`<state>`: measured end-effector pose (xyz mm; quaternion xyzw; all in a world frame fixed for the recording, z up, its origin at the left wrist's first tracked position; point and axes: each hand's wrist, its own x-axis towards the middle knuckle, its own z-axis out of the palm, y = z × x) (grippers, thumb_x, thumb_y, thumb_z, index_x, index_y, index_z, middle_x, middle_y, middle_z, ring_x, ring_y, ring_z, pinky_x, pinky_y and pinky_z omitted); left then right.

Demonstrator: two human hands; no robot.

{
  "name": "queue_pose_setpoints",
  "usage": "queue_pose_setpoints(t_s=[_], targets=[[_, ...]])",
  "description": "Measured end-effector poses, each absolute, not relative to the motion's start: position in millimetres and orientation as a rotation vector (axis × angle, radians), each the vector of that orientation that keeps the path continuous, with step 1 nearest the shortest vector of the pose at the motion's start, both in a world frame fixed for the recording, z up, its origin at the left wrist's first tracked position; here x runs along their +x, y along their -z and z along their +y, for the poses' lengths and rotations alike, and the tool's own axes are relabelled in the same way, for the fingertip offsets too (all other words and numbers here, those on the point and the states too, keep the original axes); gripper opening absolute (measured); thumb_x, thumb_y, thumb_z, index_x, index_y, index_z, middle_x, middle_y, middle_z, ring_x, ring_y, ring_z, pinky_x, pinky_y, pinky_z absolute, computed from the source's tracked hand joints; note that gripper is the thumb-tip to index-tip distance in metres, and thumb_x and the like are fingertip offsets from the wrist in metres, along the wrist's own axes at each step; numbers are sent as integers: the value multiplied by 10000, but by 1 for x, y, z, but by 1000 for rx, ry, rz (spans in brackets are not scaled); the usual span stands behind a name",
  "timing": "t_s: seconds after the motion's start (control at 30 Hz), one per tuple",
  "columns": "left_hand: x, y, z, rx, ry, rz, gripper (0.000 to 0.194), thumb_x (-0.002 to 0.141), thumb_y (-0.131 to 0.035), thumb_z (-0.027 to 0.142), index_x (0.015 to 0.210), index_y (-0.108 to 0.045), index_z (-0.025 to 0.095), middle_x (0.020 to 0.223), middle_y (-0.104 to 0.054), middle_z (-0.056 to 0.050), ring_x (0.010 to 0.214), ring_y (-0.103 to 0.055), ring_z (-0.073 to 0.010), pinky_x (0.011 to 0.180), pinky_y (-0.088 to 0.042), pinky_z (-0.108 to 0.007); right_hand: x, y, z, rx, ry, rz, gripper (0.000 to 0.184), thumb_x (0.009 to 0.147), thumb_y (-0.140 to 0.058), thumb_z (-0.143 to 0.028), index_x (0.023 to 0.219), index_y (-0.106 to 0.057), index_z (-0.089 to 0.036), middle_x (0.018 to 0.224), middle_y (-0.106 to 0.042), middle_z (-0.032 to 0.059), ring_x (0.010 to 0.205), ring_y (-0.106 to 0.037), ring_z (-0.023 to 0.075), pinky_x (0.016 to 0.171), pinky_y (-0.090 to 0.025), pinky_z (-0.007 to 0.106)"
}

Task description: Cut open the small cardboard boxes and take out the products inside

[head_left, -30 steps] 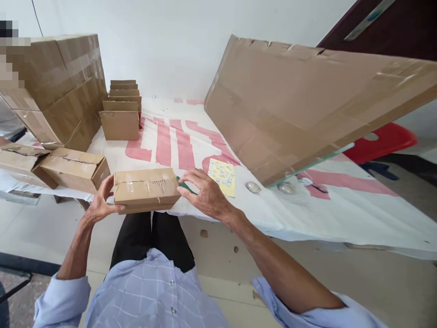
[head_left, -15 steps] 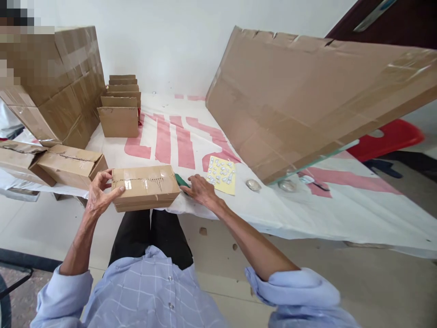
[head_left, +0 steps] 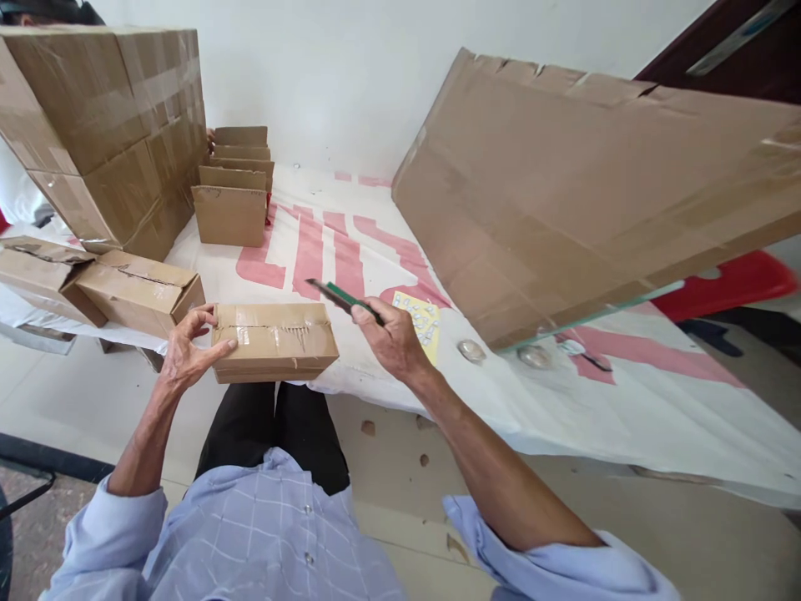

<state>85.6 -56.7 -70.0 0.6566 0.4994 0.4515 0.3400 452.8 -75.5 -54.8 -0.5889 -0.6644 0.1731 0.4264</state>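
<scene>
Cardboard box [head_left: 275,344] is right at the near edge of the bench [head_left: 531,405], just in front of the person's lap. It's got clear tape on top and a seam running left to right, with some ragged marks toward the right end. The left hand [head_left: 191,346] is clamped on its left end, thumb over the top and fingers round the far corner. The right hand [head_left: 394,334] is closed around a green cutter [head_left: 350,299], dark tip pointing left past the far side of the box, not touching it.

Just beyond that hand is a yellow sheet [head_left: 431,344] dotted with little silvery pieces, partly covered by the wrist. Further right there are two round, shiny things [head_left: 471,351], maybe tape rolls, but they're too small to be sure. A big cardboard panel [head_left: 563,192] leans across the far right, with a red chair [head_left: 732,288] behind it.

Over on the left, two more closed boxes [head_left: 141,288] sit along the near edge, with a tall taped stack [head_left: 113,150] behind them. Right of the stack there's a row of open cartons [head_left: 229,215], and a co-worker's fingers [head_left: 211,138] peek out at its far end.
</scene>
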Motion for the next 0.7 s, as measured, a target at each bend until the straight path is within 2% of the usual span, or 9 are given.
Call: queue_pose_setpoints(t_s=[0.17, 0.43, 0.53, 0.7], targets=[[90, 68, -61, 1739, -1177, 1378, 494, 744, -893, 582, 1047, -685, 252, 1534, -728, -151, 1403, -695, -395, 1109, -587, -572, 411, 27, -87, -1257, -583, -1874, 354, 1039, -614, -545, 967, -747, -225, 864, -731, 40, 783, -627, 209, 726, -498, 337], [96, 75, -72, 1732, -1239, 1440, 471, 788, -860, 550, 1080, -647, 249, 1481, -756, -157, 1312, -744, -388, 1031, -619, -555, 404, 48, -81, -1347, -667, -1741, 466, 1021, -587, -670, 891, -688, -234, 704, -579, -6, 670, -539, 191, 639, -437, 320], [98, 75, -74, 1736, -1245, 1456, 451, 799, -848, 531, 1085, -646, 247, 1467, -761, -156, 1295, -752, -378, 1028, -623, -552, 406, 48, -81, -1365, -702, -1694, 507, 992, -593, -722, 853, -673, -241, 680, -578, -1, 666, -532, 198, 634, -440, 323], [99, 71, -76, 1751, -1230, 1441, 445, 777, -861, 522, 1065, -682, 235, 1477, -737, -165, 1316, -734, -390, 999, -634, -527, 404, 42, -82, -1352, -707, -1749, 496, 980, -621, -705, 858, -685, -229, 717, -624, 10, 695, -543, 195, 665, -461, 325]])
